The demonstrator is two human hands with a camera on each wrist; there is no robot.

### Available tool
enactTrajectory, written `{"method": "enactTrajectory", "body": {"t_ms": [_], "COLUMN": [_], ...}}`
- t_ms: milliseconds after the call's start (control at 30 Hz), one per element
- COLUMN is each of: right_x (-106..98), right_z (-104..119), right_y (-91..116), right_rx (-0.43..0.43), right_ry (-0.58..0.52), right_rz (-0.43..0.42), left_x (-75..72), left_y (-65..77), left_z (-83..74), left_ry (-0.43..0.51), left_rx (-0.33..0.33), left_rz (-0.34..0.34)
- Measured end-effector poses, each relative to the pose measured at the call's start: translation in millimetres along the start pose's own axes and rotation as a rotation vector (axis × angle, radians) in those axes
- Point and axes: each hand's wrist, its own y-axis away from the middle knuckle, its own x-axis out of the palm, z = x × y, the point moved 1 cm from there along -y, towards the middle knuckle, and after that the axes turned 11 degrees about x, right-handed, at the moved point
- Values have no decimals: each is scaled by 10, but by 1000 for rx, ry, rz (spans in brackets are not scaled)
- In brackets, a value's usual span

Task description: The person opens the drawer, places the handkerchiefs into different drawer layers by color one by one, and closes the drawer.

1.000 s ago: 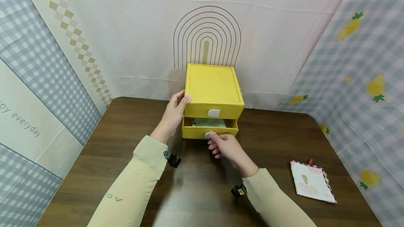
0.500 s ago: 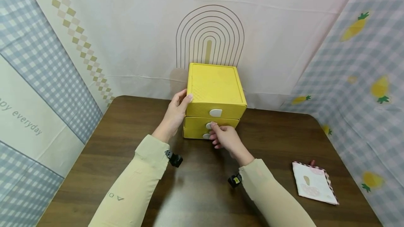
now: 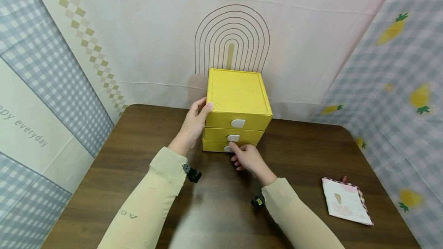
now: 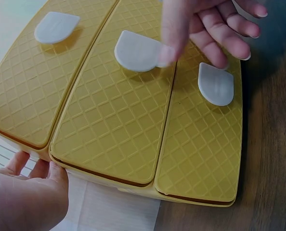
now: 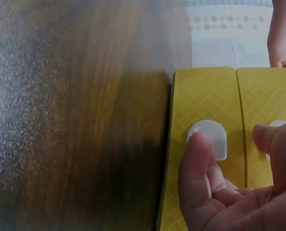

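A yellow cabinet (image 3: pixel 238 91) with three stacked drawers stands at the back of the table, all its drawers pushed in. My left hand (image 3: pixel 194 124) rests against its left side, thumb at the top edge; the left wrist view shows those fingers partly hidden behind the cabinet's edge. In front of the lower drawers is my right hand (image 3: pixel 248 157), its thumb by the white middle handle (image 4: pixel 138 52) and its fingers loosely bent. One finger of that hand overlaps the bottom handle (image 5: pixel 211 137) in the right wrist view. The top handle (image 3: pixel 238 123) is untouched.
A white square cloth pad (image 3: pixel 346 203) with a checked edge lies on the brown wooden table (image 3: pixel 294 156) at the right. Printed fabric (image 3: pixel 155 41) hangs behind the cabinet and along both sides. A small camera is strapped to each wrist.
The middle drawer, pulled out with pale cloth visible inside, has gone in under my right hand. That hand then dropped slightly from the handle. My left hand stayed at the cabinet's side.
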Motion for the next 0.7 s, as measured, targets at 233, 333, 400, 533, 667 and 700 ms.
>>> {"method": "enactTrajectory", "body": {"t_ms": [233, 333, 400, 533, 667, 700], "right_x": [31, 61, 83, 110, 118, 119], "right_z": [-28, -50, -81, -144, -187, -198], "right_y": [-81, -103, -120, -139, -116, -105], "right_rx": [44, 73, 99, 140, 169, 175], "right_ry": [-55, -107, -145, -203, -221, -218], "right_rz": [26, 70, 103, 148, 170, 173], "left_x": [3, 3, 3, 1, -5, -6], "left_y": [4, 1, -1, -7, -11, -12], "left_z": [-11, -9, -8, -10, -10, -8], "left_ry": [4, 3, 1, -3, -11, -13], "left_rx": [0, 0, -1, -3, -14, -14], "left_rz": [-8, -11, -11, -5, -6, -7]}}
